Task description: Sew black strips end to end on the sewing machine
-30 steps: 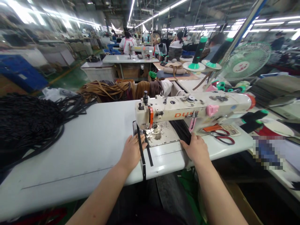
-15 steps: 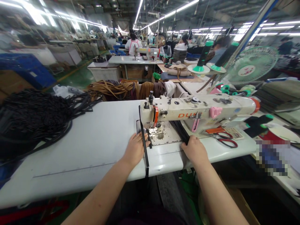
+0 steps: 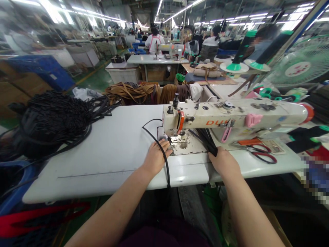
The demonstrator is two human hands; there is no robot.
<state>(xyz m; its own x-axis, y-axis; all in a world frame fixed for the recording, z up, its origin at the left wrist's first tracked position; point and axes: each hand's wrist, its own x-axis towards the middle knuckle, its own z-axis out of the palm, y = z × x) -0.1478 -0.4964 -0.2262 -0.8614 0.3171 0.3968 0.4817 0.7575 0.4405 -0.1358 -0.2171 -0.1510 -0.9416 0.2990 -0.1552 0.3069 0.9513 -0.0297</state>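
Observation:
My left hand lies flat beside the needle area of a white sewing machine, its fingers stretched out near the presser foot. Across the back of that hand runs a narrow black strap, which loops up on the table and hangs over the front edge. What lies under the fingertips is hidden. To the right of the needle plate, my right hand is closed around a bundle of black straps, whose far ends pass under the machine arm.
Scissors with red and black handles lie right of the machine. A large heap of black straps is at the left. Brown straps hang behind the table. Thread cones and a green fan stand at right.
The view has shifted, so the scene sits further right. The strap over my left hand has gone from straight to a loose curve. The straps in my right hand are spread more.

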